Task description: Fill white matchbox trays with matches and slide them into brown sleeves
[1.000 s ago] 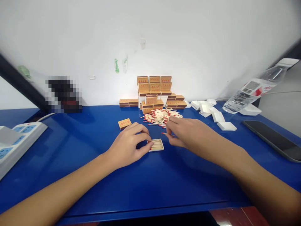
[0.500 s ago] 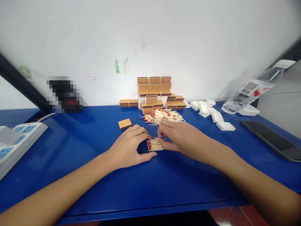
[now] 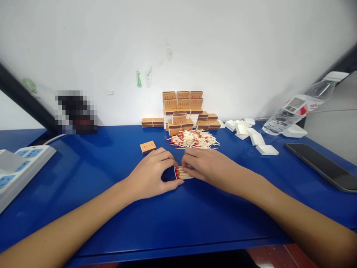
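Observation:
A small white matchbox tray (image 3: 181,173) full of red-tipped matches lies on the blue table (image 3: 111,208) between my hands. My left hand (image 3: 152,172) curls round the tray's left end, thumb and fingertips against it. My right hand (image 3: 205,165) lies over the tray's right side, its fingers pressed down on the matches. Just behind my hands is a loose heap of matches (image 3: 195,139). One closed orange matchbox (image 3: 147,146) rests apart, beyond my left hand.
Stacked orange matchboxes (image 3: 182,111) stand against the white wall. Empty white trays (image 3: 252,136) lie at the right, with a tilted plastic water bottle (image 3: 301,108) and a dark phone (image 3: 323,165). A power strip (image 3: 19,167) sits at the left edge.
My right hand came back from the match heap to the tray and now covers its right side. The tray shifted slightly left toward my left hand, which stayed put.

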The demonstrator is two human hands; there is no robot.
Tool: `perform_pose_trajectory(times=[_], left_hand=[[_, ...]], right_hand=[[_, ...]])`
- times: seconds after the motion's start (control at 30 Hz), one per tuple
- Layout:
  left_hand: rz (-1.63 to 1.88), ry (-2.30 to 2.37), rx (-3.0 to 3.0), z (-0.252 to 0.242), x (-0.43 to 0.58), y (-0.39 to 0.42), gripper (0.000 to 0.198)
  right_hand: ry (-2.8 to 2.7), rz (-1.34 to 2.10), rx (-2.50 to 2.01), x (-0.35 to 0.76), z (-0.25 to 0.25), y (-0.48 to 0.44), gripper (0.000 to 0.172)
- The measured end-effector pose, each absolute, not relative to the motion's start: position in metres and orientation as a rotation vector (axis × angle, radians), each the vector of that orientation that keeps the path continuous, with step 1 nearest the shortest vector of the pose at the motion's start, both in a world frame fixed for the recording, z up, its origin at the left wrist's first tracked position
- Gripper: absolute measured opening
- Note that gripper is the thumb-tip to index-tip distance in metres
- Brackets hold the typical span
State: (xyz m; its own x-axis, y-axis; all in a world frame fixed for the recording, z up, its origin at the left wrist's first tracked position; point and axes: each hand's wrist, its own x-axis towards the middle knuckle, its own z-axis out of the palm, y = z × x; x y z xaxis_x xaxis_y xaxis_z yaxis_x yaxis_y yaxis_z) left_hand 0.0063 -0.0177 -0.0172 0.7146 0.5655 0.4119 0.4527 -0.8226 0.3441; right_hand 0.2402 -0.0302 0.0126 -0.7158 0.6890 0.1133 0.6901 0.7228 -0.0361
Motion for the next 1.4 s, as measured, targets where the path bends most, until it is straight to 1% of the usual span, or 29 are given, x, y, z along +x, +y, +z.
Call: perform_pose_trajectory(times=[0.27, 0.57, 0.8, 1.03, 1.4], left_hand=[[0.739, 0.809, 2.717, -0.0163, 0.0059, -0.0166, 0.026], [0.727, 0.808, 2.719, -0.0164, 0.0038, -0.0164, 0.026], [0.721, 0.81, 2.721, -0.0167, 0.0032, -0.0158, 0.026], [0.709, 0.819, 2.727, -0.0159, 0.0034, -0.0157, 0.027], [0.689, 0.822, 2.717, -0.0147, 0.0031, -0.0162, 0.027]], right_hand=[[-2.783, 0.129, -1.144, 0.2406, 0.0122, -0.0314, 0.013], [-2.77, 0.044, -1.123, 0.2418, 0.0106, -0.0307, 0.017], [-2.739, 0.186, -1.135, 0.2428, 0.0097, -0.0305, 0.024], [-2.737, 0.18, -1.116, 0.2471, 0.0058, -0.0271, 0.02], [-2.744, 0.21, -1.031, 0.2477, 0.0097, -0.0305, 0.023]])
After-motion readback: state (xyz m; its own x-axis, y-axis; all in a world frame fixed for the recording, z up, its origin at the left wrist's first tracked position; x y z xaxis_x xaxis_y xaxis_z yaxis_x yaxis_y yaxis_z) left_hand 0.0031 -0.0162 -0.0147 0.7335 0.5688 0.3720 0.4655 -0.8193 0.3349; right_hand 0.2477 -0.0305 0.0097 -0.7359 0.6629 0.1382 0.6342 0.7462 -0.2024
